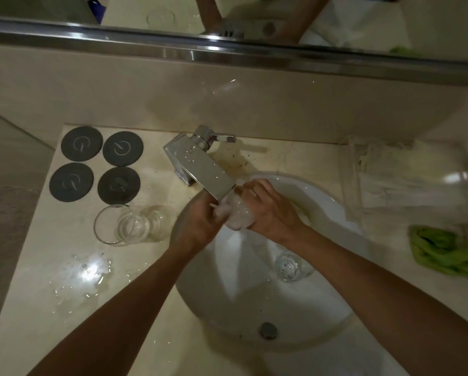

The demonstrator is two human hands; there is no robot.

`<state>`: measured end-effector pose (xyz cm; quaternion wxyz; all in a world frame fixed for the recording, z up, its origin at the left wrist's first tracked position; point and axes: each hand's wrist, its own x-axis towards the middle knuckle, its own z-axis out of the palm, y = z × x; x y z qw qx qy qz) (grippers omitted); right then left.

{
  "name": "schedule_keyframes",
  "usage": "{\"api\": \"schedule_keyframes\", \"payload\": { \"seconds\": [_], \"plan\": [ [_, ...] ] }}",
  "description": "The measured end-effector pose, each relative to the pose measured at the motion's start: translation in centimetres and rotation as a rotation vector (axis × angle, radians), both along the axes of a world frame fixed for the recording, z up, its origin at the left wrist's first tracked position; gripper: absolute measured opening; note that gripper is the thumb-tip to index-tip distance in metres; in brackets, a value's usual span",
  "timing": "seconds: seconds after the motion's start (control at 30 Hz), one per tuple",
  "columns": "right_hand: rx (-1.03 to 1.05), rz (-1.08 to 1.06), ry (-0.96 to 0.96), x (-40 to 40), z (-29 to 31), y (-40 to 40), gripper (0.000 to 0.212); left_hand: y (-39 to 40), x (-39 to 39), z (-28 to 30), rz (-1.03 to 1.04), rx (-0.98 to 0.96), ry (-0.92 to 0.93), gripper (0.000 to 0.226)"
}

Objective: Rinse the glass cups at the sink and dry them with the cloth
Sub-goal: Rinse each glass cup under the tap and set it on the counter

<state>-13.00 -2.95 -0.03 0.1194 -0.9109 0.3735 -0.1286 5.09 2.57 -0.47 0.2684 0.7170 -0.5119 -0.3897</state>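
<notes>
Hands: left hand (200,223) and right hand (268,210) both grip one cup (237,213) under the tap (200,166)
Second cup (289,265): in the sink (322,321) below the tap
Third cup (127,225): on the table (37,308), left of the tap
Cloth (444,251): green, right of the tap

The scene is dim and warm-tinted, with soft, grainy detail. Light falls from above: 1 bright glare spot shines on the puddle (88,275) on the counter (37,308), and highlights streak the tap (200,169) and the metal ledge (189,54). The arms cast soft shadows into the sink (336,329). Wide-angle bending curves the ledge and counter edges. The clear tray (406,180) at right smears into blur.
</notes>
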Motion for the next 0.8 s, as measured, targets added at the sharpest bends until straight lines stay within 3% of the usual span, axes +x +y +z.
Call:
{"api": "schedule_keyframes", "payload": {
  "seconds": [0.03, 0.1, 0.17, 0.23, 0.3, 0.37, 0.43, 0.47, 0.5, 0.57, 0.63, 0.67, 0.73, 0.77, 0.8],
  "plan": [
    [0.026, 0.001, 0.021, -0.2, -0.1, 0.2, 0.083, -0.1, 0.0, 0.6, -0.027, -0.047, -0.13, 0.011],
    [0.129, -0.056, 0.026, -0.1, 0.0, 0.5, 0.086, 0.0, -0.3, 1.2, 0.008, -0.052, -0.104, 0.016],
    [0.215, -0.153, -0.001, 0.4, 0.1, 0.8, 0.088, 0.2, -1.2, 1.6, 0.105, 0.161, 0.322, 0.027],
    [0.272, -0.264, -0.036, 1.0, 0.1, 1.0, 0.085, 0.5, -2.0, 1.9, 0.197, 0.576, 0.803, 0.043],
    [0.31, -0.3, -0.07, 1.3, -0.1, 1.0, 0.082, 0.5, -1.7, 1.7, 0.223, 0.738, 0.995, 0.036],
    [0.388, -0.252, -0.032, 1.5, -0.6, 0.7, 0.081, 0.2, -1.2, 1.2, 0.186, 0.6, 0.899, 0.023],
    [0.447, -0.172, 0.064, 1.5, -0.9, 0.6, 0.078, -0.5, -0.3, 0.6, 0.046, 0.261, 0.357, 0.011],
    [0.468, -0.147, 0.108, 1.4, -0.9, 0.7, 0.079, -0.9, 0.2, 0.2, -0.018, 0.115, 0.064, 0.012],
    [0.487, -0.14, 0.124, 1.4, -0.8, 0.9, 0.082, -1.2, 0.4, 0.3, -0.048, 0.061, -0.114, 0.024],
    [0.508, -0.164, 0.074, 1.4, -0.8, 1.1, 0.081, -1.5, 0.6, 0.9, -0.047, 0.083, -0.11, 0.045],
    [0.517, -0.242, -0.007, 1.9, -1.3, 1.1, 0.081, -0.9, 0.4, 0.9, -0.114, 0.066, 0.023, 0.045],
    [0.521, -0.287, -0.038, 2.2, -1.4, 1.2, 0.085, -0.5, 0.2, 1.1, -0.092, 0.16, 0.191, 0.044],
    [0.551, -0.369, -0.131, 2.6, -1.9, 1.3, 0.086, 0.1, -0.4, 1.5, 0.12, 0.569, 0.677, 0.046],
    [0.565, -0.391, -0.182, 2.7, -2.2, 1.4, 0.083, 0.4, -0.6, 1.4, 0.186, 0.698, 0.842, 0.043],
    [0.584, -0.393, -0.214, 2.6, -2.2, 1.4, 0.081, 0.4, -0.4, 1.2, 0.21, 0.735, 0.879, 0.037]
  ]
}}
